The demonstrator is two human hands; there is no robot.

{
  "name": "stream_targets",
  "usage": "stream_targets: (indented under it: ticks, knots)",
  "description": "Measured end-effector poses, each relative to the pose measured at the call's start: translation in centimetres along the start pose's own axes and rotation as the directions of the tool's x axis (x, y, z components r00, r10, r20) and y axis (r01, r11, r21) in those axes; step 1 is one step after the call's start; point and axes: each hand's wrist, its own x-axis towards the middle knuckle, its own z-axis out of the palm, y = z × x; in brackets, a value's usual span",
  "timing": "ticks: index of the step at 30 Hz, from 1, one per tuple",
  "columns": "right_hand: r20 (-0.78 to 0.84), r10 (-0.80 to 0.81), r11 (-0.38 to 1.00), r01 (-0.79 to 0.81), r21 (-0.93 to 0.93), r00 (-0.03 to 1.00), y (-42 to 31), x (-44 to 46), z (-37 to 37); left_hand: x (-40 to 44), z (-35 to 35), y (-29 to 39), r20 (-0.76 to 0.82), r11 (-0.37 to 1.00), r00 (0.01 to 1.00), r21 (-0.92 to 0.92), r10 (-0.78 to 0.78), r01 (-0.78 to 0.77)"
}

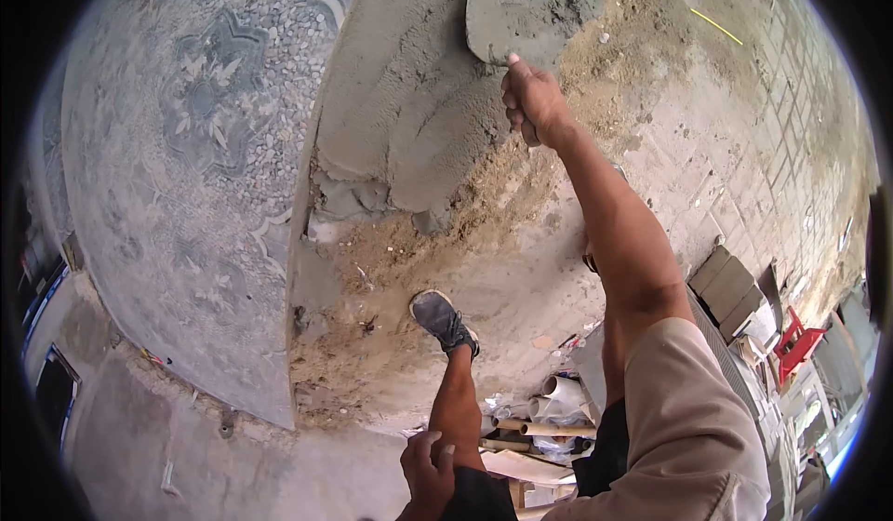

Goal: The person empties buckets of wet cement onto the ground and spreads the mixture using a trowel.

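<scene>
My right hand (532,102) is closed around the handle of a trowel, its arm stretched forward. The handle is hidden in my fist, and my thumb points along it towards the blade. Grey mortar coats the trowel (502,37), so the blade's far edges are hard to make out. Under and beside it lies a bed of wet mortar (409,102), smeared with ridges over sandy ground. My left hand (430,479) rests by my bent knee at the bottom, fingers loosely curled and slightly apart, holding nothing.
A raised slab with patterned tiles (205,242) borders the mortar on the left. My shoe (435,316) stands on sandy ground. Cardboard tubes (558,409) lie at the bottom, a red plastic chair (798,344) at right, and a yellow strip (716,26) on the paving.
</scene>
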Motion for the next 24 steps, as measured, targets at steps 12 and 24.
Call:
stream_targets:
  ticks: [12,24]
  knots:
    - [0.119,0.049,0.987,-0.030,-0.159,0.992,-4.4,0.2,1.9,0.1,-0.3,0.9,-0.003,1.000,1.000,0.011,0.019,-0.019]
    - [0.036,0.085,0.993,-0.087,0.076,0.996,9.5,-4.4,2.0,-1.0,0.3,-1.1,-0.026,0.999,0.999,-0.037,-0.022,0.021]
